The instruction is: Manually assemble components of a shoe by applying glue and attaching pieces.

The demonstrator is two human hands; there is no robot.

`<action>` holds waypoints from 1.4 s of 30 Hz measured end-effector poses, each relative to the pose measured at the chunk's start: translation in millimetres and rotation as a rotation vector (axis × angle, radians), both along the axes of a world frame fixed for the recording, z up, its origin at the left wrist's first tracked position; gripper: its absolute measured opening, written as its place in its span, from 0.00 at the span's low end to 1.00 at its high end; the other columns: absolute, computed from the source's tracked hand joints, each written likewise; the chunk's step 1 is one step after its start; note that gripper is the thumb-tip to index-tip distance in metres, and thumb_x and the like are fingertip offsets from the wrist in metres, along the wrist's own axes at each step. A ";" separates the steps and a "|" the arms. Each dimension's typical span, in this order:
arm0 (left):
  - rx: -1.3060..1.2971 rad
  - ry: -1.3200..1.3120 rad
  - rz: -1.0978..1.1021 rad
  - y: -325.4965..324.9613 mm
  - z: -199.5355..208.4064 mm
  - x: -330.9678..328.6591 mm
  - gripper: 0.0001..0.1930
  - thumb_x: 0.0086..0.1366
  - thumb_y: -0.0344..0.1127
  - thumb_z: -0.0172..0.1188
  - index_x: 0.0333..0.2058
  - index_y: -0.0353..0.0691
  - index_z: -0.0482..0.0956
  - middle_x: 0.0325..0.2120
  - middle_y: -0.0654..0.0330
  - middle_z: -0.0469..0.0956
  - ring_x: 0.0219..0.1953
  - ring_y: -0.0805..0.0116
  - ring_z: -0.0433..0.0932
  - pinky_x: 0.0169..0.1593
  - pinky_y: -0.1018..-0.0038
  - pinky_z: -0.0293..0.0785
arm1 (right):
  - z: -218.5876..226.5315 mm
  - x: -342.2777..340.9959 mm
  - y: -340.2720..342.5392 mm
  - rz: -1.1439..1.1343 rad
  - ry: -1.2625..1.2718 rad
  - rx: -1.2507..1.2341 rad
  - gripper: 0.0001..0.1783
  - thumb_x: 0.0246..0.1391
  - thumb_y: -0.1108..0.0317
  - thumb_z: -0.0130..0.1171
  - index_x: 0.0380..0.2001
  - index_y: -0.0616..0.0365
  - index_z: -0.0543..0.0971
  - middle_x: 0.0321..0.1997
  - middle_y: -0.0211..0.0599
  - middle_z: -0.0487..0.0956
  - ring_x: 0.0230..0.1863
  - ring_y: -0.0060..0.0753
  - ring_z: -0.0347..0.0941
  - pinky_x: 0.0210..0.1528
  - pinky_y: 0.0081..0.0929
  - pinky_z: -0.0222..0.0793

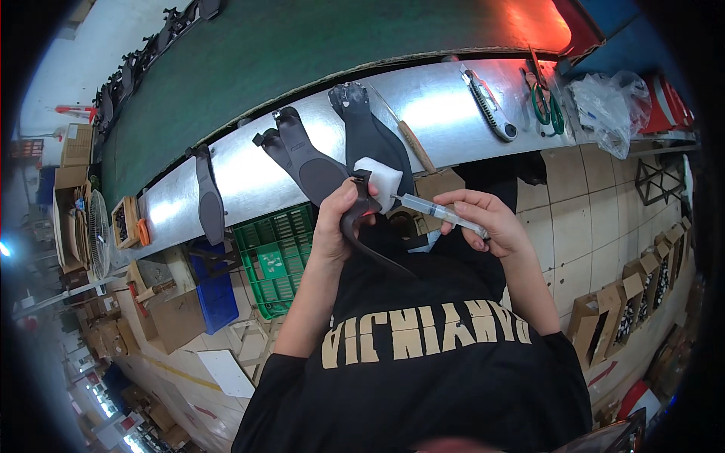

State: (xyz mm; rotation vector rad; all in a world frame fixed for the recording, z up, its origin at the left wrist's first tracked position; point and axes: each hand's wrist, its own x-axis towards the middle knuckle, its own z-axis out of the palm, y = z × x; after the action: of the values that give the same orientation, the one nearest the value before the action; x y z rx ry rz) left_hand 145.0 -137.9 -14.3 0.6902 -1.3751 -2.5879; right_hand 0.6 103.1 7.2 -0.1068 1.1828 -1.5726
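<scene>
My left hand [337,213] grips a dark brown, sole-shaped piece [361,240] that curves down in front of my shirt. A white foam block [377,178] is at the fingers of the same hand, beside the piece's upper end. In my right hand [495,225] is a clear syringe [440,209], held slantwise with its tip at the foam's lower right edge. Whether tip and foam touch, I cannot tell. Beyond my hands, a black sole-shaped piece [371,132] lies on the metal bench [253,162], near several similar pieces, including a brown one [317,162].
A wooden-handled awl [415,143], a utility knife [489,107] and green-handled scissors [542,100] lie rightward on the bench. A green belt surface [302,49] runs behind it. A green crate [276,266] stands below at left; cardboard boxes [596,325] line the right floor.
</scene>
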 end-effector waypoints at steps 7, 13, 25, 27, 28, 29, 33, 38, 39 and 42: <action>0.053 -0.170 -0.007 12.8 12.6 -7.1 0.20 0.69 0.48 0.51 0.44 0.36 0.79 0.37 0.62 0.81 0.31 0.81 0.74 0.24 0.84 0.65 | 20.7 -1.5 18.3 0.132 0.363 0.148 0.17 0.65 0.70 0.50 0.54 0.61 0.77 0.30 0.31 0.81 0.14 0.07 0.62 0.15 0.08 0.55; 0.024 -0.203 -0.071 16.1 23.6 -5.0 0.25 0.74 0.54 0.45 0.44 0.37 0.78 0.41 0.59 0.81 0.38 0.75 0.78 0.29 0.81 0.76 | 48.4 -9.1 42.7 0.149 0.570 0.134 0.16 0.62 0.73 0.52 0.51 0.62 0.80 0.32 0.30 0.81 0.19 0.06 0.65 0.19 0.07 0.56; 0.106 -0.300 -0.231 3.6 23.8 -3.5 0.26 0.72 0.56 0.47 0.43 0.36 0.80 0.39 0.59 0.81 0.33 0.63 0.85 0.19 0.85 0.66 | 67.7 7.5 26.3 -0.049 0.785 0.067 0.13 0.58 0.77 0.57 0.47 0.63 0.81 0.34 0.27 0.80 0.30 0.11 0.69 0.32 0.15 0.63; 0.094 -0.313 -0.249 2.9 26.6 -5.2 0.25 0.71 0.54 0.49 0.45 0.36 0.80 0.36 0.61 0.83 0.32 0.66 0.84 0.18 0.85 0.62 | 65.7 10.9 16.5 -0.023 0.834 0.068 0.14 0.57 0.77 0.57 0.47 0.62 0.82 0.30 0.26 0.80 0.29 0.10 0.68 0.30 0.12 0.58; 0.099 -0.313 -0.237 3.8 30.6 -6.8 0.24 0.71 0.52 0.50 0.46 0.36 0.80 0.35 0.60 0.83 0.31 0.66 0.84 0.19 0.85 0.62 | 64.8 13.2 10.6 -0.054 0.916 0.055 0.13 0.57 0.77 0.57 0.45 0.62 0.83 0.28 0.25 0.78 0.27 0.11 0.66 0.29 0.13 0.57; 0.104 -0.312 -0.223 4.5 32.8 -7.5 0.22 0.70 0.50 0.51 0.46 0.35 0.81 0.34 0.60 0.83 0.31 0.66 0.84 0.20 0.85 0.63 | 64.7 14.2 7.0 -0.050 0.916 0.053 0.13 0.57 0.77 0.57 0.45 0.62 0.83 0.28 0.25 0.78 0.27 0.11 0.66 0.29 0.13 0.57; 0.050 -0.314 -0.214 7.4 33.7 -9.6 0.21 0.68 0.47 0.52 0.45 0.34 0.81 0.32 0.60 0.82 0.29 0.67 0.83 0.22 0.84 0.66 | 61.5 14.3 1.7 -0.048 0.990 0.070 0.12 0.57 0.77 0.57 0.44 0.62 0.83 0.26 0.26 0.78 0.25 0.11 0.66 0.27 0.14 0.58; -0.132 -0.248 -0.113 18.5 38.8 -14.7 0.18 0.69 0.39 0.50 0.42 0.28 0.81 0.45 0.55 0.72 0.36 0.68 0.79 0.38 0.76 0.76 | 64.1 12.7 4.2 -0.037 1.037 0.085 0.12 0.57 0.77 0.55 0.42 0.63 0.83 0.25 0.28 0.79 0.24 0.11 0.67 0.26 0.15 0.59; -0.129 -0.246 -0.115 19.9 38.0 -16.0 0.18 0.69 0.39 0.50 0.42 0.28 0.81 0.45 0.55 0.72 0.36 0.68 0.79 0.38 0.76 0.76 | 61.7 12.8 5.5 -0.051 1.037 0.085 0.12 0.57 0.77 0.55 0.42 0.63 0.83 0.24 0.28 0.79 0.24 0.11 0.67 0.26 0.15 0.59; -0.173 -0.198 -0.124 23.0 35.2 -18.0 0.18 0.70 0.37 0.48 0.42 0.27 0.81 0.49 0.54 0.66 0.38 0.68 0.77 0.44 0.73 0.75 | 62.1 11.7 7.1 -0.057 1.040 0.086 0.12 0.58 0.77 0.55 0.42 0.63 0.83 0.24 0.28 0.79 0.24 0.12 0.67 0.26 0.15 0.59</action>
State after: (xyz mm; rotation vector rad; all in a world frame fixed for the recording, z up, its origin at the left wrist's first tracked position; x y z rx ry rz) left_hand 127.1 -114.9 20.8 0.8783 -1.7291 -2.5058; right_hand 12.2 110.1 69.2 -0.9238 2.0429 -1.5221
